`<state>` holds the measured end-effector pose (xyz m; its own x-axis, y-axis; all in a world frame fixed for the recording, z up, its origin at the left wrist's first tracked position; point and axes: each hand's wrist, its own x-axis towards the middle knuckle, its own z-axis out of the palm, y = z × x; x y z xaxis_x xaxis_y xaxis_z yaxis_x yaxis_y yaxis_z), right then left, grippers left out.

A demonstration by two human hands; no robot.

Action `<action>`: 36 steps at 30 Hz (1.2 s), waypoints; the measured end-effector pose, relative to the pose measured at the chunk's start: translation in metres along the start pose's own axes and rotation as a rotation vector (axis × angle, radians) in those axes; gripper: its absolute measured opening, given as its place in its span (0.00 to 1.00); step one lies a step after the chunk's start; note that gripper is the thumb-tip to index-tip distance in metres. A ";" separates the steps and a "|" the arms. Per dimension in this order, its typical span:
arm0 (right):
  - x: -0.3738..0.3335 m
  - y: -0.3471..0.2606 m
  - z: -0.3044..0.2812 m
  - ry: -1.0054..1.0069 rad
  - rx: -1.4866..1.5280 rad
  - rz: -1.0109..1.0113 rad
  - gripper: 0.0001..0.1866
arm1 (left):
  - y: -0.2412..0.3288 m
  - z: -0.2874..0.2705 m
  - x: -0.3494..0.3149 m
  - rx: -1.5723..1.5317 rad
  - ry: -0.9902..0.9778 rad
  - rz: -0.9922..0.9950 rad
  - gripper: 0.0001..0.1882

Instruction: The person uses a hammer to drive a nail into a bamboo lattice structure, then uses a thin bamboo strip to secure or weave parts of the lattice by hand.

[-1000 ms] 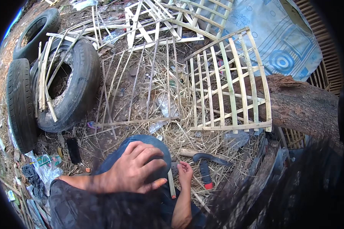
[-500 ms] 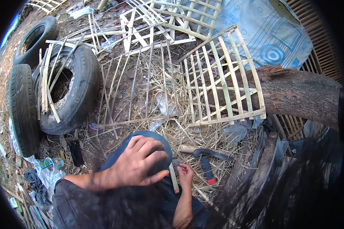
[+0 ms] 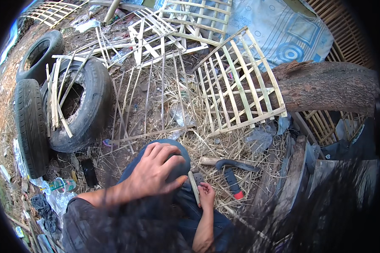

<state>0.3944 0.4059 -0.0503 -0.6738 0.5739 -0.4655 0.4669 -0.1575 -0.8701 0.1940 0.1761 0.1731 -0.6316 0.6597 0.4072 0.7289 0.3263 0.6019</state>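
My left hand [image 3: 158, 166] lies over my bent knee [image 3: 180, 152], fingers apart and loosely bent, holding nothing. Lower and to its right, my right hand [image 3: 206, 196] has its fingers curled in; whatever they may pinch is too small to make out. Close beside its fingertips, a short pale wooden stick [image 3: 194, 187] lies against my leg. To the right on the straw is a tool grip [image 3: 233, 183], dark with a red end. It lies against a dark curved piece [image 3: 236, 164] and a wooden handle [image 3: 209, 161].
Ahead leans a split-bamboo lattice panel [image 3: 236, 86] against a thick log [image 3: 329, 86]. Old tyres [image 3: 98, 97] stand at the left, with loose bamboo strips [image 3: 54, 95] on one. More lattice pieces [image 3: 150, 36] and a blue patterned sheet [image 3: 278, 31] lie at the back.
The whole view has shifted slightly, with the tyres lower and the lattice panel further left. Both hands keep nearly the same pose and place.
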 end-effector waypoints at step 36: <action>0.124 -0.180 0.074 -0.104 -0.370 -0.200 0.18 | 0.047 0.018 0.001 0.152 -0.904 0.649 0.15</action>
<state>0.1847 0.4460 0.0366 -0.8170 0.4769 -0.3240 0.4824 0.2577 -0.8372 0.2324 0.2045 0.1895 0.2584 0.9634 -0.0718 0.9138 -0.2196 0.3417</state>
